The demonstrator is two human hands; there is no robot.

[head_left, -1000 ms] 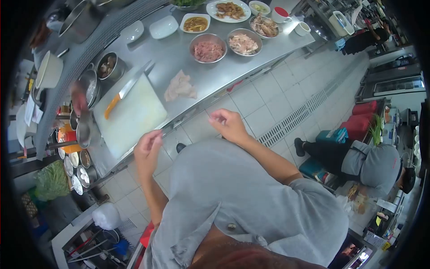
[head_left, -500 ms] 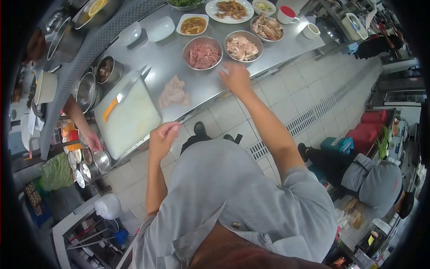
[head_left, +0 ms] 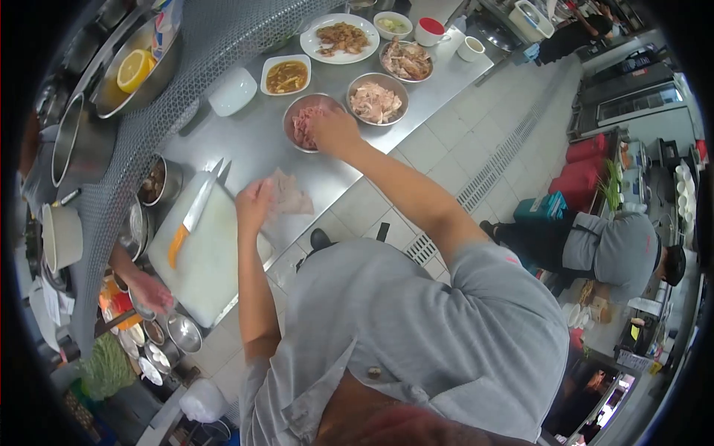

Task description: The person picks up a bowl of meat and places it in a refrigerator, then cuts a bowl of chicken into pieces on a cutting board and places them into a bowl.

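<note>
My right hand (head_left: 333, 134) reaches into a steel bowl (head_left: 287, 113) of raw pink sliced meat (head_left: 303, 126). Its fingertips are down at the meat and mostly hidden behind the back of the hand. My left hand (head_left: 254, 204) is held over the steel table with its fingers bunched together; anything in them is hidden. Just to its right lies a thin, pale, flat piece of raw meat (head_left: 288, 195). An orange-handled knife (head_left: 195, 212) rests on the white cutting board (head_left: 204, 271) at left.
Beside the meat bowl stand a steel bowl of pale shredded meat (head_left: 377, 102) and a bowl of bony pieces (head_left: 407, 61). Behind are a sauce dish (head_left: 286, 76) and an oval plate (head_left: 364, 36). Another person's hand (head_left: 151, 292) is at left, near small metal bowls (head_left: 184, 333).
My right hand has moved from the table edge into the bowl of pink meat. My left hand has risen from the edge to beside the pale piece. The view has shifted.
</note>
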